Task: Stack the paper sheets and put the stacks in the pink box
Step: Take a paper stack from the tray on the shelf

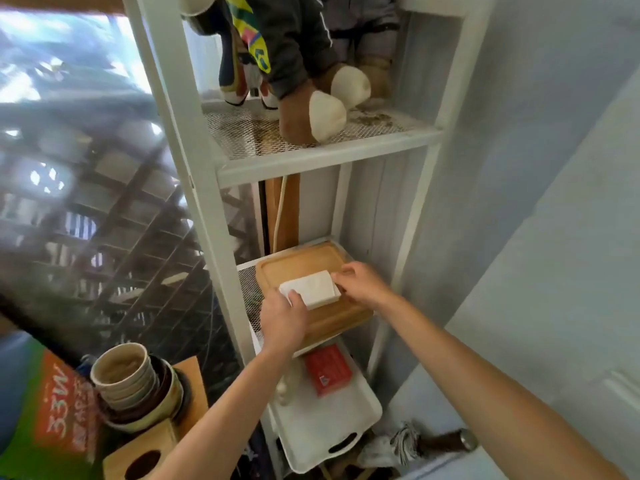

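Observation:
A thick white stack of paper sheets (313,287) lies on a wooden cutting board (298,263) on the middle shelf of a white metal rack. My left hand (284,318) grips the stack's near left corner, thumb on top. My right hand (362,280) holds its far right end with the fingers curled over the edge. No pink box is in view.
A white tray (323,424) with a red packet (327,368) sits on the shelf below. A plush toy (311,112) stands on the upper mesh shelf (242,133). Stacked bowls (135,386) rest on a wooden box (145,452) at lower left. A grey wall is at right.

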